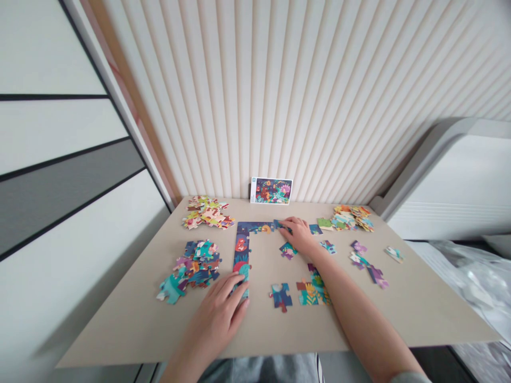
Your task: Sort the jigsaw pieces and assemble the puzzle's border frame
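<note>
Head view: pale table (pixel 139 330), jigsaw pieces spread over most of it, one person working with bare hands. Joined puzzle border (pixel 241 244) lies left of centre, shaped like a corner: one strip along the far side, one running down toward the person. Left hand (pixel 219 304) rests palm down at the near end of the down strip, fingers stretched out and slightly parted, tips on the printed face. Right hand (pixel 296 232) reaches to the far strip's right end, fingers bent over a blue piece (pixel 277 224); from here cannot tell whether it is pinched or only pressed. Just below that hand, a loose piece (pixel 287 250); another, patterned piece (pixel 328 247) right of the wrist. Nearer the person, a single blue-and-brown piece (pixel 281 297), and beside it a small joined cluster (pixel 309 294) with yellow plants, partly hidden by the right forearm. Three heaps: pink-and-yellow heap (pixel 207 213) at far left, teal-and-dark heap (pixel 199 264) left of the border, orange-and-green heap (pixel 347 217) at far right. Purple pieces (pixel 377 276) out to the right. Picture card (pixel 273 191) upright at the back edge, before a pleated cream wall (pixel 239 106).
</note>
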`<act>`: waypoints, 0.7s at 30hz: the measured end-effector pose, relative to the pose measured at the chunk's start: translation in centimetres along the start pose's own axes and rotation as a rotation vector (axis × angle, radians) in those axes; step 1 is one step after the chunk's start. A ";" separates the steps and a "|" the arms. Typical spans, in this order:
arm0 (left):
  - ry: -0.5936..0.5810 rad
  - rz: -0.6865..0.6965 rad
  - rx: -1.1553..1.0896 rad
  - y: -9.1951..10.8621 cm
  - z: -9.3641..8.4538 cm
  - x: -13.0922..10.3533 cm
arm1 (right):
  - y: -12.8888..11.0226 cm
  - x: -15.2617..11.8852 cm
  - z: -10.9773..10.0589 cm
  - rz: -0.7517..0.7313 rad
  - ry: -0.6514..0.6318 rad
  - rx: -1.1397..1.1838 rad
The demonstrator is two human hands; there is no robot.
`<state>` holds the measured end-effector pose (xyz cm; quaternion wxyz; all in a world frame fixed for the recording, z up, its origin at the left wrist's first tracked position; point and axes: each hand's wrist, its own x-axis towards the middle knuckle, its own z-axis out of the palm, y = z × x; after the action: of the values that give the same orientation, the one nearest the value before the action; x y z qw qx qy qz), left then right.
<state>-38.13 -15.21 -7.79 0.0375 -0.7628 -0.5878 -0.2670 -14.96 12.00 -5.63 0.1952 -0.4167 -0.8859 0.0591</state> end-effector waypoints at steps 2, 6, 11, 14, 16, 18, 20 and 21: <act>-0.004 -0.005 -0.005 0.0 -0.1 0.0 | 0.2 0.1 0.3 -0.048 -0.008 0.010; -0.007 -0.007 -0.004 0.0 0.0 0.0 | 0.4 0.2 0.4 -0.088 -0.043 0.013; 0.011 0.001 0.004 0.0 0.0 0.0 | 0.2 0.4 0.0 -0.112 -0.060 -0.029; -0.006 -0.002 0.005 0.0 0.0 0.0 | -0.3 0.7 -0.1 -0.135 -0.067 -0.071; -0.016 -0.010 0.006 0.0 0.0 0.0 | -0.7 0.9 -0.2 -0.153 -0.081 -0.101; -0.021 -0.012 0.007 0.0 0.0 -0.1 | -0.9 0.9 -0.4 -0.164 -0.093 -0.131; -0.024 -0.014 0.012 0.0 0.1 0.0 | -1.2 0.9 -0.7 -0.180 -0.104 -0.150; -0.024 -0.015 0.016 0.0 0.0 0.0 | -1.3 0.8 -0.9 -0.190 -0.106 -0.154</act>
<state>-38.09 -15.18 -7.82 0.0345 -0.7611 -0.5960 -0.2536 -16.02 11.76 -4.23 0.1202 -0.3412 -0.9323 -0.0060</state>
